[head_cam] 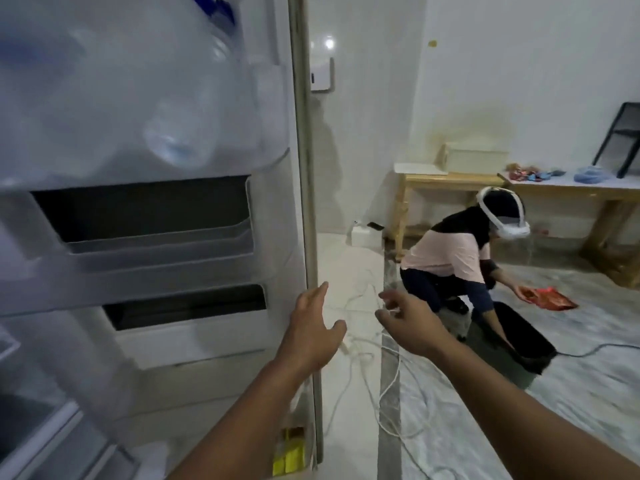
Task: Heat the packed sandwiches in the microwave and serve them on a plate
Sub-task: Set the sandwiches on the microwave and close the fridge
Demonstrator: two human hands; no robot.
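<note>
head view: the left grip (313, 329) is spread, fingers straight, at the edge of the open fridge door (166, 237). the right grip (405, 318) hangs loose beside it, holding nothing. no sandwiches can be made out. beyond, a person (453, 261) crouches on the floor (519, 410) near a table (450, 180).

Single head-worn wide-angle view, aimed forward and slightly down. Very close to the open fridge door (149, 202), which fills the left half; both forearms reach in from the bottom edge. Right half looks across the floor (571, 393) to the far wall, edges distorted.
</note>
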